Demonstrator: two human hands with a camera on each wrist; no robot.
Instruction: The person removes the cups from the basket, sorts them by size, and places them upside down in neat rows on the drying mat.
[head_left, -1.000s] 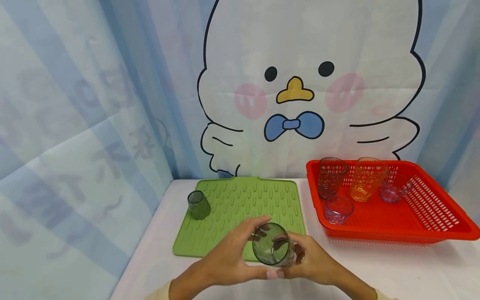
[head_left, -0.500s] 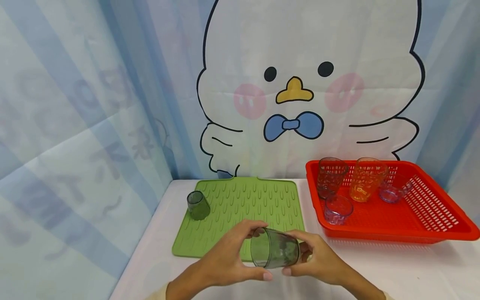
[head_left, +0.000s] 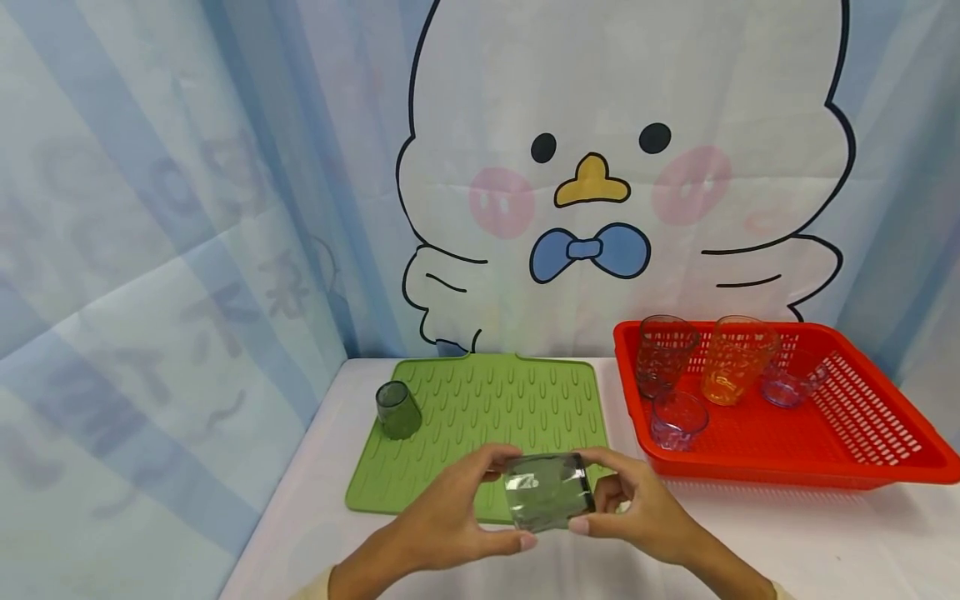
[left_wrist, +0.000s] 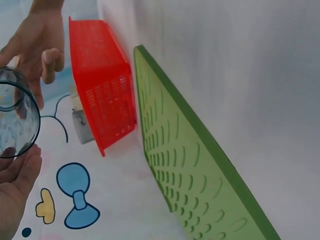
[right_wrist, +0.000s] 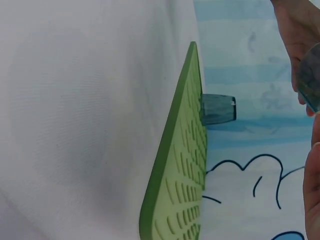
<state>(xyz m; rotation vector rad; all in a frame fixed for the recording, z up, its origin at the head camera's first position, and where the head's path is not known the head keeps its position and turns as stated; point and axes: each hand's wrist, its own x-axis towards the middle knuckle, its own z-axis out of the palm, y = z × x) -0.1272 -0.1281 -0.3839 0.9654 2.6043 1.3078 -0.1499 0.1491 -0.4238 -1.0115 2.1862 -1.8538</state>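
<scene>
A grey-green tinted drinking glass (head_left: 547, 493) is held up on its side between my two hands, in front of the mat. My left hand (head_left: 442, 521) curves around its left end, index finger above and thumb below. At the other end my right hand (head_left: 648, 508) pinches it with index finger and thumb. The left wrist view catches the round rim of this glass (left_wrist: 20, 142). Another dark green glass (head_left: 398, 410) stands upside down at the left edge of the green drying mat (head_left: 510, 400); the right wrist view shows that glass (right_wrist: 218, 109) too.
On the right of the white table (head_left: 750, 550) stands a red plastic basket (head_left: 757, 471). It contains a dark tall glass (head_left: 663, 358), an orange glass (head_left: 731, 375), and purple-tinted small cups (head_left: 678, 421). A curtain (head_left: 592, 308) with a cartoon bird hangs behind.
The glass has turned in my hands: its opening faced the head camera, then swung left, and now its side wall faces up. My left thumb has shifted slightly left.
</scene>
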